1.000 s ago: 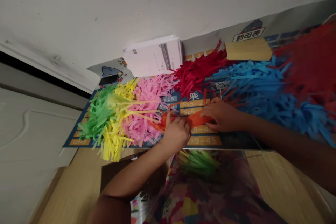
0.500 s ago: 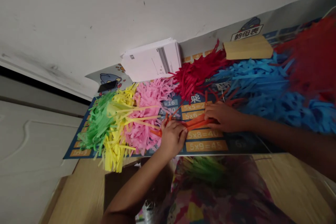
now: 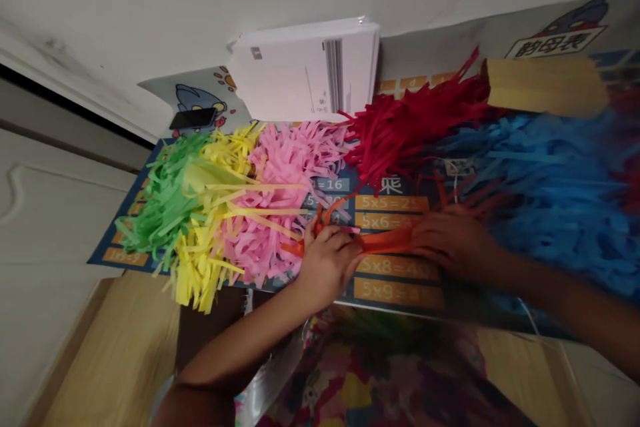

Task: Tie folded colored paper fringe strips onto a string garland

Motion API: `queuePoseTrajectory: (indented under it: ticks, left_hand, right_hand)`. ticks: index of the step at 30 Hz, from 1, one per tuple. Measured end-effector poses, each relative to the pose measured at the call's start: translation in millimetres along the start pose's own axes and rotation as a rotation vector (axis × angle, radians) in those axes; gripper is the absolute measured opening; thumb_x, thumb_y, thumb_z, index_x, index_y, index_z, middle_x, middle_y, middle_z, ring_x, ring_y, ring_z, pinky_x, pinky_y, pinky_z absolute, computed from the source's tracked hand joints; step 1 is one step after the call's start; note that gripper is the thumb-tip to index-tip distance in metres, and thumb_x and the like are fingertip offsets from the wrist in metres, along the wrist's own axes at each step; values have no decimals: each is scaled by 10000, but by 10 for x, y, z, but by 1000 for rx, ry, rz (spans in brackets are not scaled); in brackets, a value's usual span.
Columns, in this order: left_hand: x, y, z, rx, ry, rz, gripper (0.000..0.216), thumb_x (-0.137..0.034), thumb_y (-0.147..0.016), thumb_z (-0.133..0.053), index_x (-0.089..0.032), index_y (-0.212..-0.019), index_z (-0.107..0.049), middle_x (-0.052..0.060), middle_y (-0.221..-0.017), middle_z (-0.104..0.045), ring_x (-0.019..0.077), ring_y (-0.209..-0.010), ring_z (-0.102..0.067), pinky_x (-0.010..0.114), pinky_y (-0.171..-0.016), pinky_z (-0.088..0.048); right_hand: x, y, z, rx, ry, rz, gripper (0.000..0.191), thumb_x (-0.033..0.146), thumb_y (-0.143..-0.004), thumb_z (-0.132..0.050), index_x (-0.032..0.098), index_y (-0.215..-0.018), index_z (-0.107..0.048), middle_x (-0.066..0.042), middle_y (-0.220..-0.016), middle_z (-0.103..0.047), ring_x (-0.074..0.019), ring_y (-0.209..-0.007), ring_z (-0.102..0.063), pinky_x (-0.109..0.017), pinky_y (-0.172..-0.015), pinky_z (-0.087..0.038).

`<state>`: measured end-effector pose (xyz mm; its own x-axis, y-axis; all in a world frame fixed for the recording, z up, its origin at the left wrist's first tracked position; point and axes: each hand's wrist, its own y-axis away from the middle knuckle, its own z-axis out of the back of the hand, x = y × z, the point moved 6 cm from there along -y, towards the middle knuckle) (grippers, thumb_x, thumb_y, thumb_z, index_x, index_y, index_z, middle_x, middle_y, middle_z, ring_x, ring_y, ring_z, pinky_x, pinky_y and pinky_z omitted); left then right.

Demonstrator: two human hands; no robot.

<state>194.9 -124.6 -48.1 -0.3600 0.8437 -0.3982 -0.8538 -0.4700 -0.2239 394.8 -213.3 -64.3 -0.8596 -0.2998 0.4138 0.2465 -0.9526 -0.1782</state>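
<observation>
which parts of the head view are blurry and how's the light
Head view: dim light; the right hand and blue strips smear with motion blur, while the left hand, gripping the orange strips, and the green strips look sharper.

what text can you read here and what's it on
"=16": blue mat
"乘": mat
"5x5=2", end blurred: mat
"5x6=", rest unclear: mat
"5x8=4", end blurred: mat
"5x9=4", end blurred: mat
"韵母表": wall poster
White paper stack: print too small to read
Orange box at mat's left edge: too blurred
</observation>
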Motion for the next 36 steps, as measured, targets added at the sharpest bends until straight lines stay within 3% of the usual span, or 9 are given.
queuePoseTrajectory:
  ticks: [5, 10, 20, 22, 25, 28, 32, 36]
  left_hand:
    - [22, -64, 25, 38, 15, 125, 243, -284, -983, -528, -219, -844, -717, 26, -873, -728, 229, -980, -611, 507, -1055, -293]
    - [14, -123, -21, 12, -70, 166, 268, -293, -938, -573, -196, -707, -668, 35, -784, -705, 242, -925, -608, 507, -1001, -317]
    - [62, -164, -71, 0, -133, 178, 205, -302, -897, -629, -202, -721, -660, 46, -793, -707, 249, -893, -596, 483, -942, -347]
    - [51, -168, -36, -9, -164, 144, 107, -296, -895, -649, -205, -856, -688, 58, -891, -717, 256, -933, -591, 469, -923, -362]
    - [-112, -175, -2, 28, -254, -104, 140, -237, -940, -615, -249, -1061, -684, 43, -1013, -717, 258, -1046, -571, 477, -975, -339]
    - [-283, -169, -26, 120, -325, -303, 164, -225, -968, -561, -241, -1070, -689, 33, -962, -723, 262, -1085, -555, 525, -1057, -278]
    - [-347, -233, -54, 126, -370, -291, 223, -323, -944, -553, -183, -978, -723, 80, -896, -718, 284, -1044, -561, 566, -1095, -261]
    - [-306, -259, -53, 59, -361, -257, 176, -278, -927, -582, -199, -971, -733, 74, -887, -734, 269, -966, -588, 587, -1073, -263]
  right_hand:
    - [-156, -175, -27, 109, -32, -171, 286, 345, -980, -509, 201, -819, -696, -44, -803, -721, -214, -782, -648, -340, -715, -320]
    - [-147, -217, -61, 72, 17, -257, 228, 323, -911, -559, 203, -748, -665, -36, -751, -700, -219, -758, -630, -346, -735, -335]
    - [-194, -249, -83, 111, 33, -323, 171, 313, -859, -607, 204, -732, -641, -12, -723, -684, -187, -697, -604, -338, -710, -319]
    - [-95, -253, 8, 59, 132, -272, 128, 296, -868, -620, 199, -792, -654, -35, -793, -701, -206, -757, -608, -356, -730, -317]
    - [219, -246, 110, -9, 282, 29, 114, 242, -924, -581, 214, -875, -681, -56, -964, -727, -257, -964, -602, -427, -841, -306]
    - [400, -220, 71, 40, 346, 230, 208, 207, -970, -507, 208, -868, -688, -50, -907, -717, -234, -918, -584, -465, -920, -290]
    - [355, -280, 14, 86, 386, 177, 272, 163, -971, -446, 189, -834, -679, -52, -838, -695, -211, -865, -566, -442, -910, -308]
    - [305, -342, 51, 9, 302, 31, 175, 256, -932, -538, 178, -834, -660, -62, -855, -694, -223, -897, -572, -421, -875, -304]
